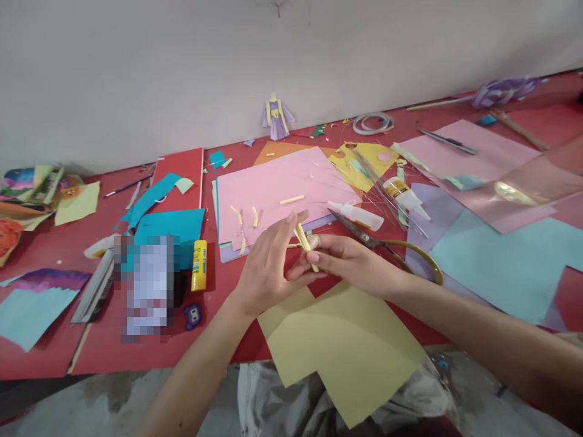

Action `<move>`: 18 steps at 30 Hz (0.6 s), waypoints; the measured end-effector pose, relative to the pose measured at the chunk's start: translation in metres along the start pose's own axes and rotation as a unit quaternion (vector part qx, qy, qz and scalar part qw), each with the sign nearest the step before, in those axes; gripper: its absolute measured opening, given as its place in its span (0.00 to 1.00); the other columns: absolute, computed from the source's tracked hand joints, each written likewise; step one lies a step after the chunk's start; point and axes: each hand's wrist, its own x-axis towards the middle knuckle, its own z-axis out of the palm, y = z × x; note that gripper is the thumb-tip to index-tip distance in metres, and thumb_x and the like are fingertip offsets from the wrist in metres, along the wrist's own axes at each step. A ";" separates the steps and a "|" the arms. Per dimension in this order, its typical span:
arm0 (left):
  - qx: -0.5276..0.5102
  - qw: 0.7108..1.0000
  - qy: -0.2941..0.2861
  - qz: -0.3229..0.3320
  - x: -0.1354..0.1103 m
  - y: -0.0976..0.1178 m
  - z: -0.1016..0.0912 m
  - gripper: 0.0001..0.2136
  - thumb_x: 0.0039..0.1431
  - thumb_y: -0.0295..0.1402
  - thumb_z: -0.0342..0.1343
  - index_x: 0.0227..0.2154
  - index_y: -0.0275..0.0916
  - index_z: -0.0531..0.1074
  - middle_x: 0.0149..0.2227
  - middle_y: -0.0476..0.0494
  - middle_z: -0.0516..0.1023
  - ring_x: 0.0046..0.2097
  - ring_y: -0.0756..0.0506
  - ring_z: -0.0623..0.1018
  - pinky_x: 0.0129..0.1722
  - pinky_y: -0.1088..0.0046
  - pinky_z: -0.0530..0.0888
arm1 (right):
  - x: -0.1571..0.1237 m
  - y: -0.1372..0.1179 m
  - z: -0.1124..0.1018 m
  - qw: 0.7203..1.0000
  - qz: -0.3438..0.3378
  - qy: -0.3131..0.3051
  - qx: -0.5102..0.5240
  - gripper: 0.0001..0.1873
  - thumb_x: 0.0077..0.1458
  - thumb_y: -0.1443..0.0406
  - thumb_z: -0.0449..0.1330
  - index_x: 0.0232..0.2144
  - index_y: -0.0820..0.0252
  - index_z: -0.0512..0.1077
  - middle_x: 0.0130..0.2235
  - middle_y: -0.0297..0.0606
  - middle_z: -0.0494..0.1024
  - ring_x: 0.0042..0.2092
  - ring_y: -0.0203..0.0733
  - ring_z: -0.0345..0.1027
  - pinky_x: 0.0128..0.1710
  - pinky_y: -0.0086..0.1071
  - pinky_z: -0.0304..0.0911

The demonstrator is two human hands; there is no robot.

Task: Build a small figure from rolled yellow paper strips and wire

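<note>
Above the table's front edge, my right hand (341, 258) pinches a thin rolled strip of pale yellow paper (302, 237) between thumb and fingers. My left hand (271, 261) is cupped around the strip's other side, fingers stretched out and thumb apart; whether its fingertips touch the strip is unclear. Small yellow paper pieces (255, 216) and another thin yellow roll (291, 199) lie on pink sheets (273, 176) beyond my hands. Dark-bladed scissors (364, 237) with yellow handles rest by my right wrist. A pale yellow sheet (346, 346) with a cut-out corner lies below my hands, over my lap.
A yellow glue stick (199, 265) and a pixelated object (148, 285) stand left. Glue bottles (359, 215), wires (387, 188) and a craft knife (449, 141) lie right. A small paper dress figure (276, 116) leans against the wall. Blue paper (501, 261) covers the right side.
</note>
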 end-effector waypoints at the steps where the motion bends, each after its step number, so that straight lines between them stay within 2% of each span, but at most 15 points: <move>1: 0.000 1.000 0.002 0.002 0.000 0.001 0.000 0.38 0.55 0.46 0.62 0.63 0.42 0.51 0.60 0.31 0.67 0.60 0.37 0.70 0.57 0.52 0.70 | 0.000 0.000 0.000 1.000 -0.006 -0.008 0.002 0.13 0.61 0.55 0.59 0.32 0.59 0.67 0.36 0.37 0.82 0.42 0.39 0.78 0.48 0.36 0.68; 4: -0.004 1.000 0.022 0.014 0.000 0.002 0.000 0.39 0.55 0.44 0.62 0.64 0.43 0.49 0.61 0.30 0.66 0.59 0.37 0.71 0.56 0.52 0.71 | -0.001 -0.001 0.001 0.999 -0.025 -0.026 0.008 0.12 0.61 0.56 0.58 0.34 0.60 0.68 0.37 0.39 0.82 0.42 0.39 0.78 0.49 0.37 0.68; 9: 0.007 0.993 0.068 0.093 -0.002 -0.003 0.002 0.48 0.54 0.42 0.64 0.68 0.42 0.38 0.57 0.29 0.71 0.56 0.38 0.73 0.53 0.53 0.73 | -0.001 -0.002 0.000 0.998 -0.048 -0.047 0.000 0.13 0.62 0.57 0.58 0.34 0.62 0.70 0.36 0.39 0.82 0.41 0.38 0.77 0.47 0.35 0.69; 14: 0.070 0.984 0.098 0.133 -0.002 -0.004 -0.002 0.47 0.52 0.43 0.66 0.67 0.37 0.42 0.53 0.26 0.75 0.53 0.37 0.76 0.47 0.56 0.76 | -0.003 -0.006 0.002 0.996 -0.057 -0.068 -0.006 0.13 0.62 0.58 0.58 0.33 0.62 0.71 0.37 0.40 0.82 0.41 0.38 0.77 0.47 0.35 0.68; 18: 0.085 0.981 0.102 0.141 0.000 -0.001 -0.005 0.44 0.53 0.38 0.65 0.66 0.37 0.45 0.51 0.29 0.77 0.51 0.37 0.78 0.44 0.59 0.77 | -0.003 -0.007 0.003 0.996 -0.059 -0.072 0.007 0.12 0.62 0.60 0.58 0.31 0.61 0.72 0.38 0.39 0.82 0.41 0.37 0.77 0.48 0.35 0.68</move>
